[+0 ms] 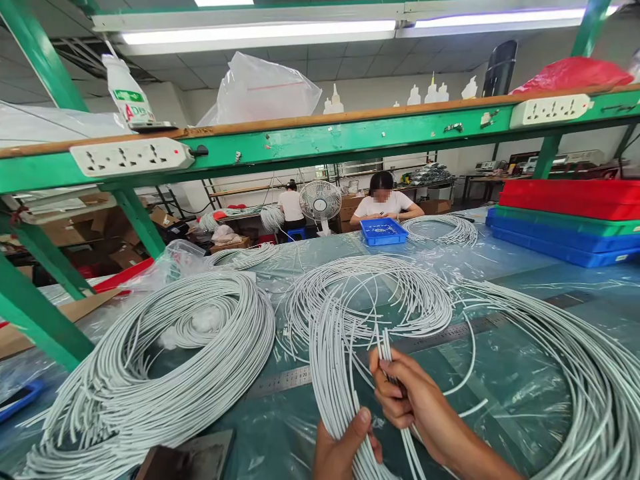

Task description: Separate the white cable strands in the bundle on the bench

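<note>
My left hand [343, 447] grips a bundle of thin white cables [335, 380] near the bottom edge, its thumb pressed against the strands. My right hand [410, 400] is closed around the upright ends of a few of these cables [386, 347], just above and right of the left hand. The bundle runs back into a loose coil [370, 293] lying on the plastic-covered table [525, 387]. A steel ruler [290, 381] lies flat on the table under the cables.
A large cable coil [165, 360] lies at left and another [575, 353] at right. Stacked red, green and blue trays [565, 213] stand at back right. A person sits across the table behind a blue tray [384, 232]. A green shelf [320, 140] with power strips spans overhead.
</note>
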### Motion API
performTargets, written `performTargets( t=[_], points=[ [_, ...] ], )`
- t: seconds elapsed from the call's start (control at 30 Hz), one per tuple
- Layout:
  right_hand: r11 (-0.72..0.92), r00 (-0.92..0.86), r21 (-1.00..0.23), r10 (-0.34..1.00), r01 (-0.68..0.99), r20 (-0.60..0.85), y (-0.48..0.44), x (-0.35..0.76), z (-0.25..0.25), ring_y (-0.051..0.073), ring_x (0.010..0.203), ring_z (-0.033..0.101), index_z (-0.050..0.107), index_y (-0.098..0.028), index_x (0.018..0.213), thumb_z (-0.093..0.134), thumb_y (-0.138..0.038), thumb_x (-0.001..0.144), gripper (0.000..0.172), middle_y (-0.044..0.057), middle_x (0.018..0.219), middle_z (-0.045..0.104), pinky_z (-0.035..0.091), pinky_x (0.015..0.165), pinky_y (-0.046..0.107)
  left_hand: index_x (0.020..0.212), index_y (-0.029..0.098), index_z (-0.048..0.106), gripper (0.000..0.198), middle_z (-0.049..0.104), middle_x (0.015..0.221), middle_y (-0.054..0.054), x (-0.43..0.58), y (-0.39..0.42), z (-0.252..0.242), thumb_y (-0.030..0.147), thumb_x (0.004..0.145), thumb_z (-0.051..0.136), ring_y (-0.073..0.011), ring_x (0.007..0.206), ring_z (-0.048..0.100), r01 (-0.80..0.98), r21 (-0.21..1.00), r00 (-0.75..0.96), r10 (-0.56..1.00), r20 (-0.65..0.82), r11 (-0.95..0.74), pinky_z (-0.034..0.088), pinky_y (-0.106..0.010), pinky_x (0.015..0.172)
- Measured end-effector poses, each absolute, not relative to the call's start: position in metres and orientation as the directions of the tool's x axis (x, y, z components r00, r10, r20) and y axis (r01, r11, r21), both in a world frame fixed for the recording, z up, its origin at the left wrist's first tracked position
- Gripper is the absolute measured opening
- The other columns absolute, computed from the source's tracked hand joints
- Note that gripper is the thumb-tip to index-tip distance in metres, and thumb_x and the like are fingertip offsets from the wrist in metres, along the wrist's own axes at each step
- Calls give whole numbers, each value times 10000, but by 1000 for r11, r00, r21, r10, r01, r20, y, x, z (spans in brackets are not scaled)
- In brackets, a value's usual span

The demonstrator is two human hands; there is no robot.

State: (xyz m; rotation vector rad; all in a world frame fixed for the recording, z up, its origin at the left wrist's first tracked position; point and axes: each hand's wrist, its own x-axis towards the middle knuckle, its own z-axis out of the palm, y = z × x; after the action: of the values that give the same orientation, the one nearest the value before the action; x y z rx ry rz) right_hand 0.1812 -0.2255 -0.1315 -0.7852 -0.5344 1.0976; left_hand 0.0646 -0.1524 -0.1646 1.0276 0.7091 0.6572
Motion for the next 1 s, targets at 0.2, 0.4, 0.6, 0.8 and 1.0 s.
performTargets(
  t=[0.2,0.4,0.6,0.8,1.0],
  points=[
    [211,373,-795,928,-568,-20,-228,184,-128,38,483,137,515,-182,862,661,-453,728,336,-86,603,282,56,450,229,699,142,601,698,574,506,-3,67,-155,-160,631,371,976,-126,427,532,-146,898,580,771,-261,414,440,-230,445],
    [198,378,-794,925,-574,-43,-228,183,-130,41,483,149,529,-182,877,641,-418,711,310,-81,605,297,56,459,245,682,135,607,683,560,496,6,68,-158,-157,602,362,989,-122,421,521,-178,888,567,782,-259,423,439,-230,434],
    [187,375,-796,926,-576,-54,-228,181,-130,40,480,144,521,-183,858,648,-421,694,316,-84,599,292,48,456,244,688,130,605,665,567,502,-3,67,-157,-158,584,392,991,-124,415,519,-185,892,591,772,-234,412,429,-228,432],
    [187,373,-793,926,-579,-54,-228,180,-128,42,479,131,517,-188,857,639,-422,702,306,-86,598,286,49,456,238,712,120,625,620,568,507,-9,64,-153,-165,568,469,979,-144,427,531,-179,891,634,742,-220,417,428,-254,457],
    [164,374,-838,926,-520,-51,-226,180,-134,51,490,148,510,-191,886,658,-511,756,376,-86,606,283,75,452,229,739,119,638,620,575,492,-7,64,-151,-169,561,471,980,-150,416,542,-171,890,612,753,-239,422,437,-246,450]
  ],
)
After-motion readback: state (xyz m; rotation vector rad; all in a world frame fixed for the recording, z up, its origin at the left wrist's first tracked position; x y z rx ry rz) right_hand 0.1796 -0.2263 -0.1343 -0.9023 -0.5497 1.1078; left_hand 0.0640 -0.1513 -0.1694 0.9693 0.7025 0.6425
